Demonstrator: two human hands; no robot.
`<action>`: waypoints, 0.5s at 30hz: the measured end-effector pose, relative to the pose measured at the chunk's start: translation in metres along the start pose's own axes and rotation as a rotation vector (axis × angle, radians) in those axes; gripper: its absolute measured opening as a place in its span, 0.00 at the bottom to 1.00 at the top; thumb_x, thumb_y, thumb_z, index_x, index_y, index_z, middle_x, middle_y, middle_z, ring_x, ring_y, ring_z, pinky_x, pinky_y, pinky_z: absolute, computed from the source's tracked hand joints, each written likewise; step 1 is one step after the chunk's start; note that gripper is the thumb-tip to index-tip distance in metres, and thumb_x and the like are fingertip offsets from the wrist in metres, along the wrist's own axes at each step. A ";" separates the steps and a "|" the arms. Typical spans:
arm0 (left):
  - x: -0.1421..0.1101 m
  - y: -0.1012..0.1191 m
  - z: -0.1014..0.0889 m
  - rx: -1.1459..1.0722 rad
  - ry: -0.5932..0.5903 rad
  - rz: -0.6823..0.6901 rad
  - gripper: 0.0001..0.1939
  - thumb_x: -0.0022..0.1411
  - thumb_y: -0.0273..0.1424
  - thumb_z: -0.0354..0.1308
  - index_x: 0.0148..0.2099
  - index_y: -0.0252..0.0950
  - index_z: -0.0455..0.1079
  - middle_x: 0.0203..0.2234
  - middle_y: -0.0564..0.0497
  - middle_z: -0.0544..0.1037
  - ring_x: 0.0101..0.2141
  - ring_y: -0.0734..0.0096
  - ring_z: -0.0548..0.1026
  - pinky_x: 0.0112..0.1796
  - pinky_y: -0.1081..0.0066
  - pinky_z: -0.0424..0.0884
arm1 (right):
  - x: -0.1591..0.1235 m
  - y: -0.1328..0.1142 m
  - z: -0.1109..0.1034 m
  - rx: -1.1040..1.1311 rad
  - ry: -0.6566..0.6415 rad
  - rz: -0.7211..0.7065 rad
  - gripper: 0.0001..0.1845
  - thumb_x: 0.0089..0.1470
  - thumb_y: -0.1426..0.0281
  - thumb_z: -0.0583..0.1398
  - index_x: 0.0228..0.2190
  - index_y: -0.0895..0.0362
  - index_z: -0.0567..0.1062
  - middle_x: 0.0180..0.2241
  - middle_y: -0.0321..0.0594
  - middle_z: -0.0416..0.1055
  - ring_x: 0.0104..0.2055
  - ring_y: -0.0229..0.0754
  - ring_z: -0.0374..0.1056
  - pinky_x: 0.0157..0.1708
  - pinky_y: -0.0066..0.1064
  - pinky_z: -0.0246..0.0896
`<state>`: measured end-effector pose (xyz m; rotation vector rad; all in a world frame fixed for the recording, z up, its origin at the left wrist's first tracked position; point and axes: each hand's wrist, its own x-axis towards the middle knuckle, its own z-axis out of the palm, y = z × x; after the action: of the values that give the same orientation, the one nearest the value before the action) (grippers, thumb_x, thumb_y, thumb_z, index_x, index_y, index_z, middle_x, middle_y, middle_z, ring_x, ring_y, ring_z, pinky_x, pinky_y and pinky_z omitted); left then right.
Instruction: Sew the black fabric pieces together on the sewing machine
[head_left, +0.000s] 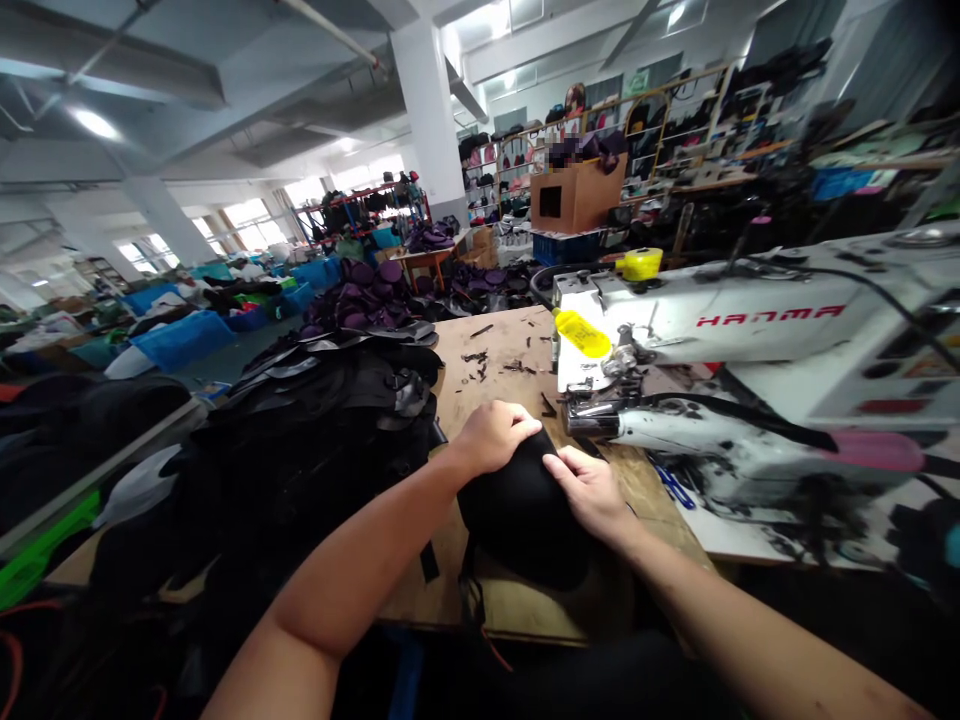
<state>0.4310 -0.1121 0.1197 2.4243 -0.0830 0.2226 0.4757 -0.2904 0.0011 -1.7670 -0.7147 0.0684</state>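
Between my two hands is a black fabric piece [525,515], rounded like a bag or cap part; its exact kind I cannot tell. My left hand [495,437] closes on its upper left edge, with thumb and fingers pinched together. On the upper right edge, my right hand [592,490] grips with the thumb on top; its other fingers are partly hidden. A thin dark strap with an orange edge hangs below the piece at the table's front. Just to the right stands a white sewing machine [772,320] with a narrow cylinder arm [675,425].
A large heap of black fabric pieces [322,430] lies left of the wooden table [480,335]. Dark scraps [476,362] are scattered near the machine. Blue-handled scissors [675,485] lie under the cylinder arm. Behind are a brown box [577,195], a pillar and loaded racks.
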 end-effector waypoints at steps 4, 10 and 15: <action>0.001 0.000 -0.006 -0.095 -0.110 -0.005 0.11 0.62 0.34 0.58 0.38 0.34 0.80 0.33 0.50 0.83 0.36 0.67 0.78 0.38 0.71 0.68 | -0.001 -0.006 -0.002 0.021 0.016 0.057 0.25 0.60 0.47 0.56 0.24 0.54 0.70 0.23 0.36 0.65 0.28 0.41 0.61 0.29 0.31 0.57; 0.004 0.000 -0.010 -0.193 -0.210 0.000 0.11 0.60 0.33 0.61 0.41 0.33 0.81 0.35 0.50 0.84 0.37 0.68 0.78 0.39 0.72 0.69 | -0.005 -0.012 -0.008 0.079 0.046 0.106 0.24 0.58 0.47 0.57 0.24 0.54 0.72 0.24 0.37 0.67 0.29 0.42 0.62 0.30 0.32 0.58; 0.014 -0.002 0.004 -0.128 -0.087 -0.003 0.11 0.61 0.32 0.59 0.39 0.34 0.81 0.34 0.49 0.84 0.36 0.67 0.78 0.40 0.71 0.69 | -0.004 -0.012 -0.012 0.039 0.049 0.099 0.24 0.58 0.47 0.57 0.25 0.54 0.72 0.25 0.37 0.67 0.29 0.43 0.62 0.31 0.32 0.58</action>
<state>0.4455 -0.1134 0.1184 2.3060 -0.1288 0.1072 0.4723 -0.3013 0.0149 -1.7598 -0.5870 0.1053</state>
